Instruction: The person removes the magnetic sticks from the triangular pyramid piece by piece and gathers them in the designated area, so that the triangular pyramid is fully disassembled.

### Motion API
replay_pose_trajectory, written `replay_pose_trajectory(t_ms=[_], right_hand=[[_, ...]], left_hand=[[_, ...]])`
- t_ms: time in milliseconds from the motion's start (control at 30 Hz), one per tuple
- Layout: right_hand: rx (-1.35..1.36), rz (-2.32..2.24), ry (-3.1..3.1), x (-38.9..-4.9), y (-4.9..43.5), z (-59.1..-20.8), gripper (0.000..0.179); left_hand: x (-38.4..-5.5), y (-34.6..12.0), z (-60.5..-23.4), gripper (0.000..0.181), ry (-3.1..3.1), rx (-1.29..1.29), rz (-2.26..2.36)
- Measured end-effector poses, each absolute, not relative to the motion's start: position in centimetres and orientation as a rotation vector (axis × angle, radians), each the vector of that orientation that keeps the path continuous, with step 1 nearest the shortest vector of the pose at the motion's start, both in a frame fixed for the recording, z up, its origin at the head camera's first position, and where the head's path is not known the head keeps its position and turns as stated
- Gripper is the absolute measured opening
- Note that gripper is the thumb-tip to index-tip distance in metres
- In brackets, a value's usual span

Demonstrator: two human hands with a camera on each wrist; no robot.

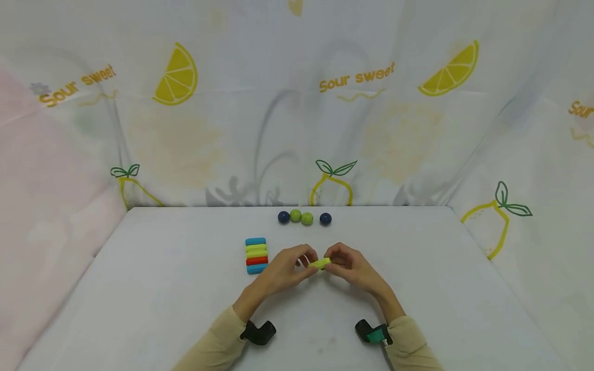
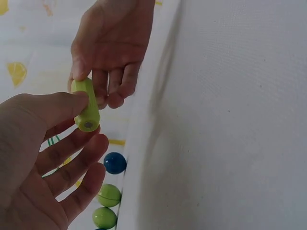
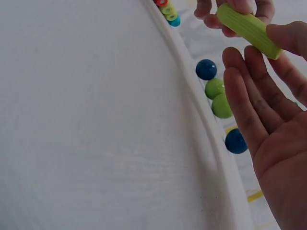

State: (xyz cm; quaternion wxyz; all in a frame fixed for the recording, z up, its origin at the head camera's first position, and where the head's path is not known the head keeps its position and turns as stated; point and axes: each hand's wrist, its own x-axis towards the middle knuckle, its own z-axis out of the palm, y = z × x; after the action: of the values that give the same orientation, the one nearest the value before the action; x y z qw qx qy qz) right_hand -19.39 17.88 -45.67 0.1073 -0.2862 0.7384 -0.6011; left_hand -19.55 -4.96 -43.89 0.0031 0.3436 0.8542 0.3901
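Both hands pinch one short, ridged yellow-green stick (image 1: 319, 263) between thumb and fingers above the table. My left hand (image 1: 289, 267) has one end of it, and my right hand (image 1: 353, 266) has the other. In the left wrist view, the near end of the stick (image 2: 87, 108) shows a small greyish spot in its middle. Seen from the right wrist, long grooves run along the stick (image 3: 249, 29). The other fingers of each hand are spread loosely below it.
Left of the hands, several blue, yellow and red sticks (image 1: 257, 261) lie side by side in a column. Behind the hands, two dark blue balls (image 1: 326, 219) and two green balls (image 1: 307, 219) form a row on the white table (image 1: 162, 288). A lemon-print cloth (image 1: 260, 129) hangs behind.
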Motion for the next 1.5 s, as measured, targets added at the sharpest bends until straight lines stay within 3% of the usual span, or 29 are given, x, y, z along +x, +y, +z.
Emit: replay_pose_trajectory(t_ms=[900, 1500], right_hand=[[-0.812, -1.459, 2.331, -19.0, 17.6, -45.8, 0.016], [-0.792, -1.458, 2.323, -18.7, 17.5, -45.5, 0.016]], left_hand=[[-17.6, -13.6, -43.1, 0.017, 3.060, 1.008, 0.673], [-17.2, -15.5, -43.9, 0.019, 3.055, 0.946, 0.633]])
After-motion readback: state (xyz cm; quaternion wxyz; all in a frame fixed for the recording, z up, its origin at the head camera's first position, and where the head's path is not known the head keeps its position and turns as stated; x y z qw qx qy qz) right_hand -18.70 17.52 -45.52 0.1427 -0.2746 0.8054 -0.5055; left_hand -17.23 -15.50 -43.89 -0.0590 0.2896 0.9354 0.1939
